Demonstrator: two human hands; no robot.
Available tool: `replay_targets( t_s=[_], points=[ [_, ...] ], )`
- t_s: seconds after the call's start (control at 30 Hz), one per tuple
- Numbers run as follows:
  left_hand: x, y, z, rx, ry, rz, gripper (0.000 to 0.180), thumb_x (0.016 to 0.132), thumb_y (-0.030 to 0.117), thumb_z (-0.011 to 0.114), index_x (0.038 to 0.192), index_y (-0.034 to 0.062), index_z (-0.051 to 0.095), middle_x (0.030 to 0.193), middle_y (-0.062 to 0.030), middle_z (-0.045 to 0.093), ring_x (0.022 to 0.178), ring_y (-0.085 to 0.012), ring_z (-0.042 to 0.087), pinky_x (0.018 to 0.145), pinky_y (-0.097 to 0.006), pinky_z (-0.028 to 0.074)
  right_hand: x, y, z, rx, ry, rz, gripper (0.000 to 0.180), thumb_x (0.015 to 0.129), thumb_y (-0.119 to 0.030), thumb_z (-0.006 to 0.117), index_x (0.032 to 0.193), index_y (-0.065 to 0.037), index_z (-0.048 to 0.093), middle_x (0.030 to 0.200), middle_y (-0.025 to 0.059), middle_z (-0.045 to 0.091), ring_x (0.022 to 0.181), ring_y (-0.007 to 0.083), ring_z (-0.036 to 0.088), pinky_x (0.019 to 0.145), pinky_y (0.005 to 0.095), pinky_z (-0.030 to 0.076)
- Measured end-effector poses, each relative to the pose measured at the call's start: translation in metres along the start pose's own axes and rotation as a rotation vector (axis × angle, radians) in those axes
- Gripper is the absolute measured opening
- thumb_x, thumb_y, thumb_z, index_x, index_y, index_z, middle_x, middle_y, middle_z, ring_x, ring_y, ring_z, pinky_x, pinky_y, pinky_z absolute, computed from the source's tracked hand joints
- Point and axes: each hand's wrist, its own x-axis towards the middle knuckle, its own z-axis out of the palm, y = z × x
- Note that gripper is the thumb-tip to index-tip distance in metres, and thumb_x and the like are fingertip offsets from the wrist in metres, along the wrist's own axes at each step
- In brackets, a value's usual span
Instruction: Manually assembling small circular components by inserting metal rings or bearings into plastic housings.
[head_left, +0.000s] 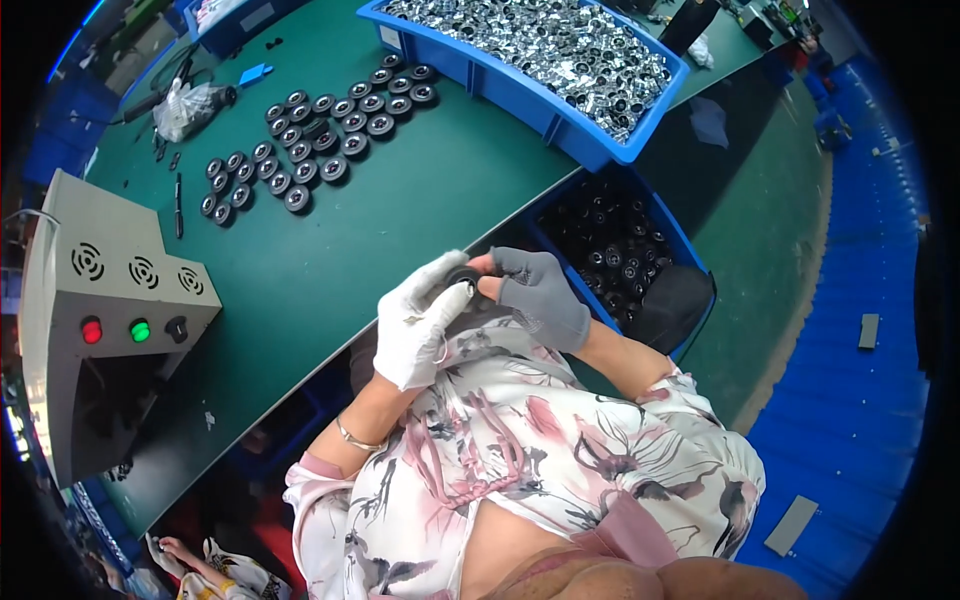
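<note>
Just over the table's near edge, my left hand (410, 325), in a white glove, closes round a small black wheel (461, 274). From the other side my right hand (542, 300), in a grey glove with bare fingertips, pinches at the same wheel. Both thumbs meet close to its face, and part of the wheel is covered by fingers. Whether a smaller part sits between the fingertips I cannot make out. Beyond my hands, several black wheels (298, 199) with shiny centres lie in slanting rows on the green table (400, 215).
A blue bin (590, 150) full of silver metal parts stands at the table's far right. Below it, another blue bin (706, 300) holds black wheels and a dark cloth (675, 305). At left stands a beige machine (130, 280) with red and green buttons. A black pen (179, 205) lies nearby.
</note>
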Motion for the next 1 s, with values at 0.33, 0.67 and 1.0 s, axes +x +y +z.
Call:
replay_targets(
  t_s=[0.33,0.67,1.0],
  points=[
    [-0.02,-0.022,-0.013,0.094,-0.052,-0.043,0.041,0.095,0.001,0.064,0.134,-0.0054,0.057,0.124,-0.0132,0.065,0.109,-0.0181,0.064,0.095,-0.03,0.052,-0.053,-0.04,-0.107,-1.637,0.605,-0.547,0.028,0.094,-0.008,0.06,0.12,0.002,0.064,0.105,0.0153,0.069,0.094,0.0284,0.068,0.087,0.0352,0.051],
    [-0.015,0.077,-0.053,0.644,-0.075,0.287,0.023,0.096,0.003,0.066,0.118,-0.0019,0.066,0.107,-0.0056,0.069,0.097,-0.0113,0.064,0.087,-0.026,0.052,0.226,-0.085,0.069,-1.361,-0.019,-0.865,0.022,0.096,-0.018,0.06,0.111,-0.004,0.069,0.102,0.0198,0.068,0.095,0.0395,0.066,0.084,0.0459,0.052],
    [0.076,0.085,-0.107,0.574,0.152,0.31,0.027,0.094,0.004,0.07,0.121,-0.0022,0.067,0.109,-0.0074,0.072,0.102,-0.0122,0.066,0.092,-0.027,0.052,0.41,-0.09,0.107,-1.676,-0.103,-0.237,0.051,0.077,-0.043,0.079,0.116,-0.01,0.075,0.111,0.0157,0.074,0.102,0.0331,0.071,0.091,0.0384,0.055]
  ],
)
